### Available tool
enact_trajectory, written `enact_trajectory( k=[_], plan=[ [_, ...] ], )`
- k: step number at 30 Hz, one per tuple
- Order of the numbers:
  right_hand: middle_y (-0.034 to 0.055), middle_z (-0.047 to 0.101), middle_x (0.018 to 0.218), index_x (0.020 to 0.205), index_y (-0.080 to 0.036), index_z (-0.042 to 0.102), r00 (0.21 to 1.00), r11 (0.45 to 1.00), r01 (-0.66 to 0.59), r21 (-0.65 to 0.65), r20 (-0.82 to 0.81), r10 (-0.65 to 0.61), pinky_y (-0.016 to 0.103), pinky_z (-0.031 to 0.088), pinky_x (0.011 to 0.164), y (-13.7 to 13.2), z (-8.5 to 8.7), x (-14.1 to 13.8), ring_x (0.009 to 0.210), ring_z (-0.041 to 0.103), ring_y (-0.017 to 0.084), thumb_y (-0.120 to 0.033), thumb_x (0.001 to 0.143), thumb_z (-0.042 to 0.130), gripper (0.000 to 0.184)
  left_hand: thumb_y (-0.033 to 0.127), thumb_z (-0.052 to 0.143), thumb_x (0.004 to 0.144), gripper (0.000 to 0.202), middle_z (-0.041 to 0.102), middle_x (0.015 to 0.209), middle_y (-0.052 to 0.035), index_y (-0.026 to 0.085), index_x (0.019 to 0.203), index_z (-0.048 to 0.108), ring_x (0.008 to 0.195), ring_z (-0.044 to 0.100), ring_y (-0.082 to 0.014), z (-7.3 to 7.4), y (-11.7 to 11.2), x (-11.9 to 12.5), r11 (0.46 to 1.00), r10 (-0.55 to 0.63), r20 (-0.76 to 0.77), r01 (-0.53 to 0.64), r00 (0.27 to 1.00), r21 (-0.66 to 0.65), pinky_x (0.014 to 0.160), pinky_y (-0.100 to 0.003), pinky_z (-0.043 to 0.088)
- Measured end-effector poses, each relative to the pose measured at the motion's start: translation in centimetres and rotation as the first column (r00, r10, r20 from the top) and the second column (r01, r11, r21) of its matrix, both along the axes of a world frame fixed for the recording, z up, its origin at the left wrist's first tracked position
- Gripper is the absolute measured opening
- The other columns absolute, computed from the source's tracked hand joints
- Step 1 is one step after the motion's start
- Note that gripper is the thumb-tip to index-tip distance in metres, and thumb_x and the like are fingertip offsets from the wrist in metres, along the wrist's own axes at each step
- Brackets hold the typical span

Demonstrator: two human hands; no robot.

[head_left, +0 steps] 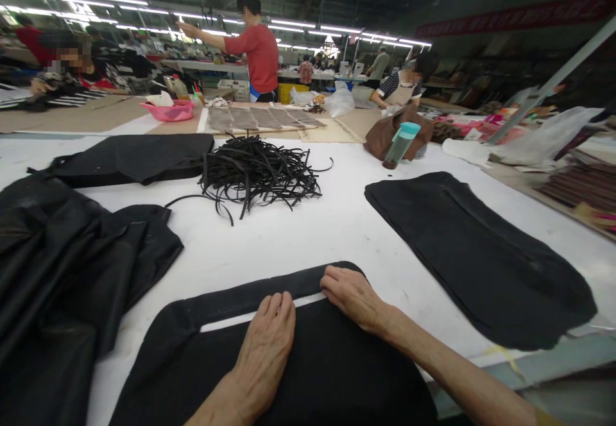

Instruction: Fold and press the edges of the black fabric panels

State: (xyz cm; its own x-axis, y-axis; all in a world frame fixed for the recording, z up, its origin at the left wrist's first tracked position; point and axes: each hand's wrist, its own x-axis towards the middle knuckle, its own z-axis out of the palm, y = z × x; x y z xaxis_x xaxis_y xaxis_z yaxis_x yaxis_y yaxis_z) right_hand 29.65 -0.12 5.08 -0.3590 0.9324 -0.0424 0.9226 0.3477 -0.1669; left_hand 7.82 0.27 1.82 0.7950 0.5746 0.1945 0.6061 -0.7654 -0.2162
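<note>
A black fabric piece (308,374) lies on the white table (346,221) right in front of me, with a black strip (250,298) along its far edge and a thin white gap below the strip. My left hand (267,342) lies flat on the fabric, fingers together and stretched out, fingertips at the gap. My right hand (351,294) presses its fingers on the strip's right end, holding nothing that I can see.
A pile of black strips (257,172) lies mid-table. Another flat black piece (476,253) is at right, heaped black fabric (62,265) at left. A teal-capped bottle (402,144) stands far right. A pink basin (171,111) and other workers are beyond.
</note>
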Motion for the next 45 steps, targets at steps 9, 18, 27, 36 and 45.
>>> enact_trajectory(
  k=[9, 18, 27, 36, 45],
  plan=[
    [0.0029, 0.065, 0.078, 0.074, -0.019, 0.061, 0.963, 0.937, 0.249, -0.245, -0.043, -0.267, 0.025, 0.035, 0.062, 1.7, 1.7, -0.6, 0.074, 0.058, 0.016, -0.017, 0.075, 0.05, 0.011, -0.001, 0.043, 0.071, 0.038, 0.057, 0.083, -0.0074, 0.008, 0.102, 0.061, 0.073, 0.053, -0.0218, 1.7, -0.3, 1.0, 0.999, 0.004, -0.075, -0.007, 0.997, -0.038, 0.066, -0.035, 0.051],
    [0.0094, 0.07, 0.082, 0.079, -0.017, 0.07, 0.945, 0.867, 0.321, -0.38, 0.065, -0.321, 0.026, 0.038, 0.062, 3.1, 4.3, -1.7, 0.079, 0.063, 0.022, -0.015, 0.069, 0.055, 0.018, 0.007, 0.045, 0.081, 0.048, 0.057, 0.087, -0.0082, 0.021, 0.127, 0.047, 0.076, 0.057, -0.0248, 2.5, -0.5, 3.4, 0.988, 0.11, -0.158, -0.126, 0.981, -0.09, 0.06, -0.036, 0.05],
    [0.0102, 0.068, 0.079, 0.077, -0.015, 0.069, 0.897, 0.828, 0.424, -0.367, 0.044, -0.44, 0.027, 0.037, 0.061, 3.4, 3.2, 0.1, 0.078, 0.061, 0.023, -0.029, 0.068, 0.066, 0.017, 0.006, 0.039, 0.085, 0.054, 0.057, 0.079, -0.0082, 0.035, 0.131, 0.04, 0.069, 0.06, -0.0246, 4.1, 0.0, 5.3, 0.971, 0.146, -0.259, -0.189, 0.955, -0.149, 0.051, -0.032, 0.045],
    [-0.0029, 0.061, 0.07, 0.076, -0.02, 0.063, 0.893, 0.87, 0.33, -0.366, -0.177, -0.413, 0.02, 0.032, 0.054, 2.6, 2.4, 1.9, 0.066, 0.053, 0.011, -0.028, 0.071, 0.06, 0.01, 0.0, 0.043, 0.078, 0.065, 0.054, 0.071, -0.0052, 0.041, 0.128, 0.041, 0.063, 0.058, -0.0241, 3.7, -0.2, 5.9, 0.971, 0.186, -0.245, -0.216, 0.951, -0.101, 0.053, -0.034, 0.044],
    [-0.0011, 0.058, 0.064, 0.065, -0.02, 0.061, 0.887, 0.848, 0.404, -0.344, -0.081, -0.455, 0.024, 0.026, 0.055, 2.9, 1.3, 0.7, 0.064, 0.049, 0.013, -0.022, 0.064, 0.063, 0.004, 0.002, 0.043, 0.079, 0.061, 0.054, 0.076, -0.0063, 0.04, 0.126, 0.044, 0.069, 0.055, -0.025, 2.8, -0.1, 5.3, 0.968, 0.195, -0.131, -0.212, 0.972, -0.136, 0.054, -0.035, 0.043]
  ],
)
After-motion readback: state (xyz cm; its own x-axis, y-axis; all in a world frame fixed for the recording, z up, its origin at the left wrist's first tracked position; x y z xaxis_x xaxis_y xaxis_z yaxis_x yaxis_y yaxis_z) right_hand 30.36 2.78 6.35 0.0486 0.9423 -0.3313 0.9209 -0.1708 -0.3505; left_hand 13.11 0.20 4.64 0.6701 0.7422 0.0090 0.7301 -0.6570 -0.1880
